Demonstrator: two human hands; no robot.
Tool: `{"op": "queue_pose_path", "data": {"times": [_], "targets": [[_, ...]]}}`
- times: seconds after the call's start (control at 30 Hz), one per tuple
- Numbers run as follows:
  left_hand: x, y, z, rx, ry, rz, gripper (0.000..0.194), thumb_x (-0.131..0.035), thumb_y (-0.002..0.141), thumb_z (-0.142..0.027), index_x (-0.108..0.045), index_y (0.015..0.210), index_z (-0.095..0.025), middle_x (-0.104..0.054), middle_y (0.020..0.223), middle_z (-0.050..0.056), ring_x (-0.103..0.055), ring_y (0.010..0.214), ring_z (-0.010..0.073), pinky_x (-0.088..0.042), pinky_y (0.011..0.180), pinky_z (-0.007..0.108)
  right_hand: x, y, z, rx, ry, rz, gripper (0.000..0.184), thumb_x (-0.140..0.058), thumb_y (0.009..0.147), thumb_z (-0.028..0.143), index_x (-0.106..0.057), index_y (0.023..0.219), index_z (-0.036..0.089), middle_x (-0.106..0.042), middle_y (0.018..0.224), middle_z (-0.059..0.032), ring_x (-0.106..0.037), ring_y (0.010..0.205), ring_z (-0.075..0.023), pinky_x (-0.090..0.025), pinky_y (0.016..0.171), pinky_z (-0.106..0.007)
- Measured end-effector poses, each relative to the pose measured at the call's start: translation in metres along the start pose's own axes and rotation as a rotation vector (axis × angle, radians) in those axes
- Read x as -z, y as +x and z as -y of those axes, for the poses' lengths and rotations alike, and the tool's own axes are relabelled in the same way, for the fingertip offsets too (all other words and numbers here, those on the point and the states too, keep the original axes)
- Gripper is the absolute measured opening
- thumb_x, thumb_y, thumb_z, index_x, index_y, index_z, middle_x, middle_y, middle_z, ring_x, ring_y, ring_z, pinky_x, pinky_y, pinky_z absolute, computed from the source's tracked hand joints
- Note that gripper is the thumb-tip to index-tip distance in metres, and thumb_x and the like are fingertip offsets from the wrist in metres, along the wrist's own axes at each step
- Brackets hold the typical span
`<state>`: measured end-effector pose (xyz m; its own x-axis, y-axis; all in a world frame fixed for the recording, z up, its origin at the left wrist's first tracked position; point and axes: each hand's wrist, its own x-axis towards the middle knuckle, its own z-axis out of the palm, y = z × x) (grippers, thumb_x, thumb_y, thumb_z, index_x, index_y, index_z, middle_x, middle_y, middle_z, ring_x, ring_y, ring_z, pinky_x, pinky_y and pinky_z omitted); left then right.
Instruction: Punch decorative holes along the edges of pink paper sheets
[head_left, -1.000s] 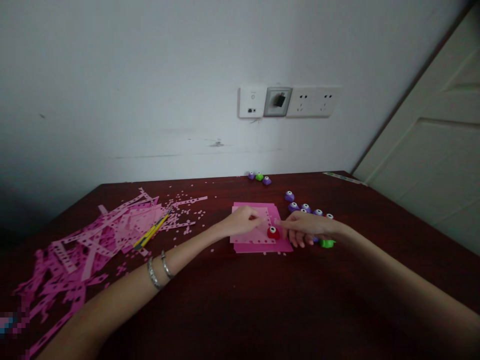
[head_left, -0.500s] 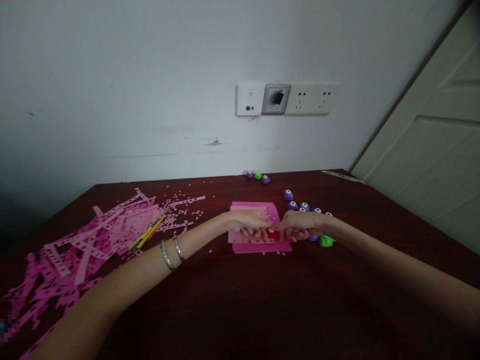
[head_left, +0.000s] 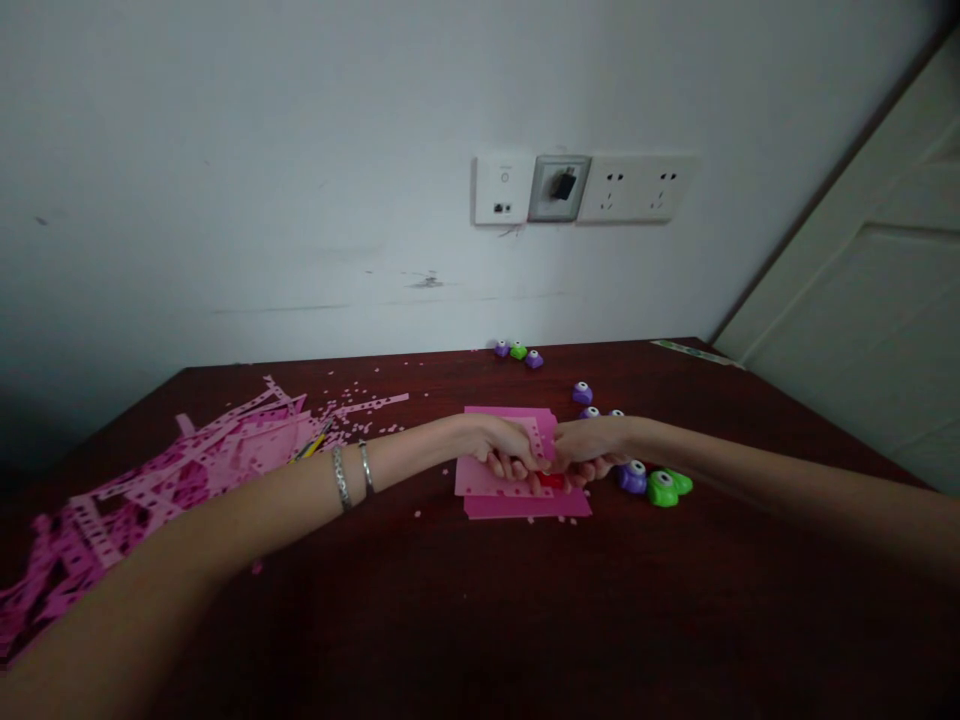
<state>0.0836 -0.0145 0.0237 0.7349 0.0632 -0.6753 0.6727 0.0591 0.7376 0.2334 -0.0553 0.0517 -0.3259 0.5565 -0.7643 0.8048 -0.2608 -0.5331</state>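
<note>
Both hands meet over a stack of pink paper (head_left: 525, 508). My left hand (head_left: 504, 448) is closed at the right edge of a lighter pink sheet (head_left: 476, 480), which carries rows of small punched holes. Beside it my right hand (head_left: 592, 445) is closed around a small red craft punch (head_left: 553, 481), mostly covered by fingers. The fingertips of both hands touch or nearly touch there. Close by my right hand lie a purple craft punch (head_left: 632, 478) and a green craft punch (head_left: 663, 488); more purple ones are partly hidden behind it.
A heap of pink paper strips (head_left: 187, 480) covers the table's left side, with a yellow cutter (head_left: 311, 445) partly behind my left forearm. Paper bits are scattered near it. Small punches (head_left: 518, 350) stand by the wall, and a thin ruler-like strip (head_left: 697, 353) lies at the back right.
My hands have drawn tighter together around the red punch at the sheet's right edge. The view has shifted slightly, and my right forearm now uncovers more of the purple and green punches.
</note>
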Motion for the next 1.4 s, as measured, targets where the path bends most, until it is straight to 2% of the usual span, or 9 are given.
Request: {"op": "queue_pose_path", "data": {"times": [0.13, 0.3, 0.47, 0.63, 0.73, 0.9, 1.1, 1.27, 1.4], "targets": [[0.001, 0.005, 0.001, 0.032, -0.012, -0.003, 0.015, -0.061, 0.07, -0.033, -0.066, 0.062, -0.021, -0.023, 0.048, -0.003, -0.014, 0.042, 0.0067, -0.02, 0.038, 0.024, -0.005, -0.005, 0.008, -0.02, -0.127, 0.003, 0.021, -0.05, 0.071, 0.017, -0.043, 0.051, 0.017, -0.039, 0.041, 0.0021, -0.025, 0.035, -0.0039, -0.016, 0.032, -0.017], [-0.002, 0.002, 0.003, -0.004, -0.066, -0.033, 0.016, -0.065, 0.067, -0.036, -0.066, 0.064, -0.021, -0.024, 0.049, -0.004, -0.015, 0.042, 0.0061, -0.018, 0.036, 0.022, -0.007, -0.009, 0.009, -0.003, -0.192, -0.024, 0.021, -0.047, 0.073, 0.015, -0.045, 0.052, 0.016, -0.042, 0.041, 0.0026, -0.029, 0.034, -0.0038, -0.018, 0.031, -0.016], [-0.001, -0.004, 0.002, -0.004, -0.022, -0.006, 0.029, -0.061, 0.071, -0.044, -0.066, 0.059, -0.018, -0.026, 0.05, -0.003, -0.017, 0.042, 0.0065, -0.015, 0.036, 0.021, -0.003, -0.012, 0.002, 0.004, -0.143, 0.052, 0.024, -0.042, 0.077, 0.013, -0.046, 0.054, 0.015, -0.041, 0.041, 0.0039, -0.03, 0.033, -0.0026, -0.02, 0.031, -0.014], [-0.001, -0.009, -0.005, -0.004, 0.075, 0.023, 0.036, -0.053, 0.078, -0.049, -0.069, 0.063, -0.021, -0.027, 0.048, -0.002, -0.015, 0.042, 0.0073, -0.018, 0.038, 0.024, 0.0, -0.014, 0.002, 0.0, -0.109, 0.093, 0.017, -0.044, 0.075, 0.013, -0.048, 0.058, 0.014, -0.04, 0.041, 0.0052, -0.031, 0.034, -0.0031, -0.021, 0.032, -0.014], [-0.001, -0.009, -0.007, -0.036, 0.116, 0.032, 0.033, -0.053, 0.077, -0.05, -0.07, 0.068, -0.023, -0.028, 0.046, -0.002, -0.016, 0.042, 0.0081, -0.021, 0.039, 0.025, 0.002, -0.013, 0.002, -0.005, -0.117, 0.095, 0.016, -0.046, 0.075, 0.016, -0.05, 0.059, 0.014, -0.042, 0.042, 0.0043, -0.032, 0.034, -0.0034, -0.022, 0.033, -0.015], [0.0, -0.01, -0.008, -0.02, 0.102, 0.005, 0.035, -0.056, 0.075, -0.05, -0.067, 0.059, -0.021, -0.031, 0.048, -0.001, -0.016, 0.042, 0.0072, -0.022, 0.04, 0.025, 0.004, -0.017, 0.001, 0.005, -0.096, 0.108, 0.021, -0.046, 0.078, 0.02, -0.051, 0.059, 0.014, -0.043, 0.043, 0.0036, -0.032, 0.035, -0.0029, -0.022, 0.033, -0.014], [0.001, -0.015, -0.011, -0.013, 0.076, 0.01, 0.042, -0.057, 0.07, -0.06, -0.069, 0.062, -0.02, -0.028, 0.047, -0.002, -0.014, 0.042, 0.0059, -0.014, 0.037, 0.021, 0.005, -0.026, 0.004, 0.017, -0.113, 0.068, 0.03, -0.046, 0.082, 0.023, -0.048, 0.053, 0.014, -0.044, 0.045, 0.0025, -0.031, 0.035, -0.0019, -0.018, 0.032, -0.014], [-0.001, -0.015, -0.01, -0.026, 0.058, 0.006, 0.038, -0.061, 0.069, -0.056, -0.069, 0.062, -0.02, -0.029, 0.047, -0.002, -0.014, 0.042, 0.0056, -0.014, 0.036, 0.02, 0.004, -0.025, 0.007, 0.031, -0.123, 0.056, 0.027, -0.047, 0.081, 0.021, -0.048, 0.055, 0.014, -0.044, 0.045, 0.0035, -0.031, 0.034, -0.0018, -0.02, 0.032, -0.014], [0.0, -0.009, -0.009, -0.011, 0.031, 0.019, 0.03, -0.064, 0.068, -0.049, -0.067, 0.06, -0.02, -0.025, 0.045, -0.003, -0.014, 0.04, 0.0054, -0.015, 0.033, 0.019, 0.0, -0.02, 0.008, 0.019, -0.156, 0.007, 0.021, -0.047, 0.078, 0.014, -0.049, 0.057, 0.015, -0.044, 0.043, 0.004, -0.033, 0.033, -0.003, -0.023, 0.032, -0.015]]}}
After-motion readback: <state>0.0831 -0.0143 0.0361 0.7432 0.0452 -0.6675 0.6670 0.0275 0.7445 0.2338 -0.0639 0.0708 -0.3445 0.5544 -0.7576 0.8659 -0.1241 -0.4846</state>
